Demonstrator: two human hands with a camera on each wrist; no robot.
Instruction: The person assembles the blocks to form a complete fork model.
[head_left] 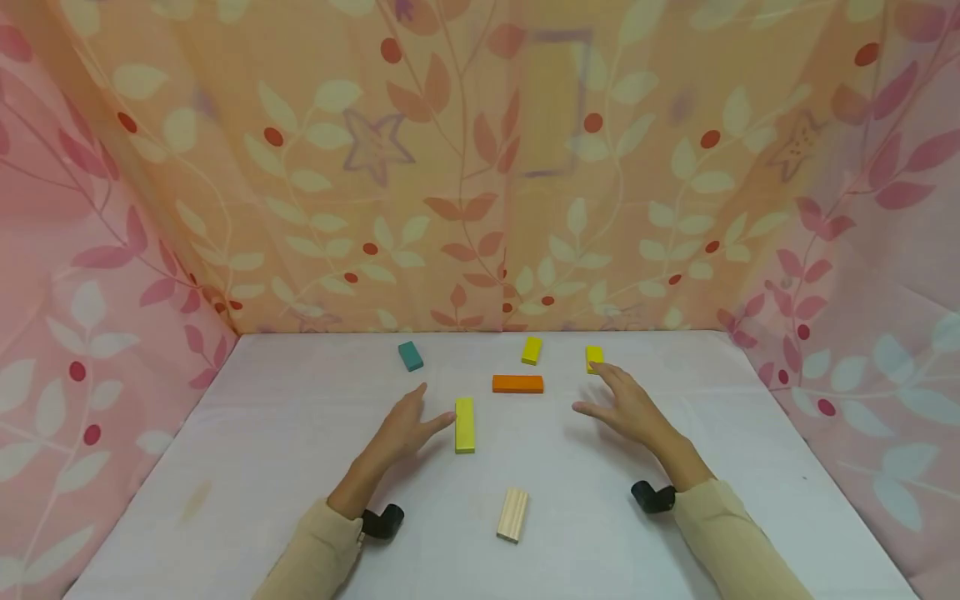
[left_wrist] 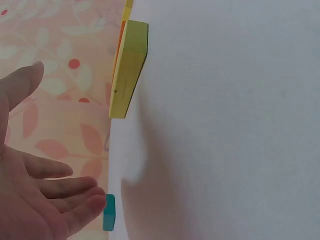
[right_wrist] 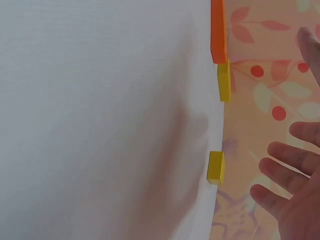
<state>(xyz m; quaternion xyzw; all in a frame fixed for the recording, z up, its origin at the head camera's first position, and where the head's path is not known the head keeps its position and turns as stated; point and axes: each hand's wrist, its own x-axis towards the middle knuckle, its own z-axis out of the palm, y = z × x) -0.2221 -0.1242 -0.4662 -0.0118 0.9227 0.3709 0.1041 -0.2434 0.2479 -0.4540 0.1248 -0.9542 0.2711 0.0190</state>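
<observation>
My left hand [head_left: 406,428] hovers over the table with fingers extended and thumb apart, holding nothing. Its thumb is nearest the long yellow-green block [head_left: 465,426]; in the left wrist view a gap shows between the hand and that block [left_wrist: 131,65]. Ahead of the left fingers lies a teal block [head_left: 410,356]. My right hand [head_left: 632,410] is also raised, fingers spread and nothing in it. In the head view its fingertips overlap the near end of a small yellow block [head_left: 594,355], but the right wrist view shows them apart from that block [right_wrist: 215,167].
Between the hands lies an orange block [head_left: 517,384], with another small yellow block [head_left: 532,351] behind it. A plain wooden block [head_left: 513,515] lies nearer the front of the white-covered table [head_left: 570,542]. Patterned cloth [head_left: 480,167] hangs at the back and both sides.
</observation>
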